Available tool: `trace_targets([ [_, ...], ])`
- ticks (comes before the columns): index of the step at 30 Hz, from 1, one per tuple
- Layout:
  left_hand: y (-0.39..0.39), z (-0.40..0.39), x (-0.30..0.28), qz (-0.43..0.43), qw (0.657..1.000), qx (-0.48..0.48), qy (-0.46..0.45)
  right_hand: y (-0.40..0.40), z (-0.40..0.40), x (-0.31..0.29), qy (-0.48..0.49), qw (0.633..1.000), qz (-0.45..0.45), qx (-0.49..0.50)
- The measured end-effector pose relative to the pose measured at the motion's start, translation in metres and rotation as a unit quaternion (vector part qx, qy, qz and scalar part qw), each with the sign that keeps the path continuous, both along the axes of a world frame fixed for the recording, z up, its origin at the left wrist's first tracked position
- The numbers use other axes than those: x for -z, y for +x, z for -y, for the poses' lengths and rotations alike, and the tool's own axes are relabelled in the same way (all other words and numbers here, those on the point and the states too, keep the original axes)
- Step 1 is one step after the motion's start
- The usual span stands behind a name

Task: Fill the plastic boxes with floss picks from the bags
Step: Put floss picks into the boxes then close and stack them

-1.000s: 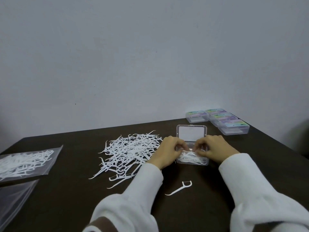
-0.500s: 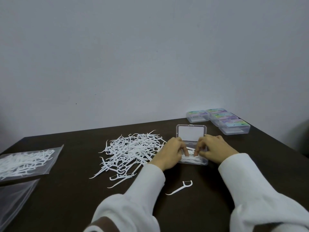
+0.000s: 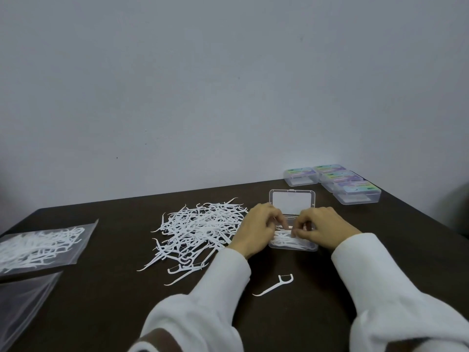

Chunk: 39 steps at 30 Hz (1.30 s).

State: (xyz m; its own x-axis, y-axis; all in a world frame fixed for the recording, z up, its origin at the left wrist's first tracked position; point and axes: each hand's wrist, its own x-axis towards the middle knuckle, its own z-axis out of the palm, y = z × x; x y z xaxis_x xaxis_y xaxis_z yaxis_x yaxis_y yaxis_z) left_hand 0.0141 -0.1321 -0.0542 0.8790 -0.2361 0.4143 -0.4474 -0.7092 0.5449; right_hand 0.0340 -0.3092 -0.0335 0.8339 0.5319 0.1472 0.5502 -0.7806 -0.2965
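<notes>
An open clear plastic box (image 3: 294, 246) lies on the dark table, its lid (image 3: 291, 203) tilted back. White floss picks fill its base. My left hand (image 3: 258, 231) and my right hand (image 3: 321, 228) are over the box, fingertips meeting and pinching floss picks in it. A big loose pile of floss picks (image 3: 200, 229) spreads just left of my left hand. One single floss pick (image 3: 275, 285) lies nearer to me, between my sleeves.
Several closed boxes with coloured labels (image 3: 355, 193) stand at the far right by the wall. A bag with floss picks (image 3: 40, 246) lies at the left edge, and another clear bag (image 3: 22, 303) below it. The table's right edge (image 3: 431, 219) runs diagonally.
Both hands have stayed over the box, fingers shifting among the picks; the fingertips have lifted slightly and come together above the box's middle.
</notes>
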Motion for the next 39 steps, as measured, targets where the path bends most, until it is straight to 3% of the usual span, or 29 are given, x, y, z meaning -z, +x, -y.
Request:
trace_targets([
  [9,0.000,-0.003,0.000,0.001,1.000,-0.003,0.012,-0.002,-0.001,-0.003,0.001,0.999,0.022,0.024],
  [16,-0.011,-0.014,-0.008,-0.025,0.998,-0.001,-0.066,-0.020,-0.008,-0.007,0.073,0.995,0.060,-0.011],
  [19,-0.022,-0.031,-0.012,-0.033,0.997,-0.003,-0.076,-0.036,-0.011,-0.014,0.117,0.989,-0.049,-0.078],
  [21,-0.031,-0.048,-0.013,-0.036,0.995,-0.017,-0.094,-0.047,-0.016,-0.014,0.064,0.981,-0.130,-0.126],
  [23,-0.039,-0.064,-0.015,-0.040,0.994,-0.032,-0.099,-0.053,-0.021,-0.009,0.022,0.976,-0.153,-0.152],
  [27,-0.057,-0.096,-0.021,-0.053,0.994,-0.065,-0.074,-0.052,-0.033,-0.008,-0.006,0.980,-0.122,-0.156],
  [31,-0.075,-0.126,-0.021,-0.063,0.993,-0.096,-0.041,-0.050,-0.060,-0.010,-0.075,0.983,-0.013,-0.168],
  [34,-0.085,-0.149,-0.019,-0.117,0.987,-0.109,0.025,-0.046,-0.085,-0.009,-0.113,0.978,0.048,-0.166],
  [39,-0.089,-0.171,-0.011,-0.222,0.965,-0.123,0.068,-0.032,-0.114,-0.001,-0.066,0.992,-0.014,-0.109],
])
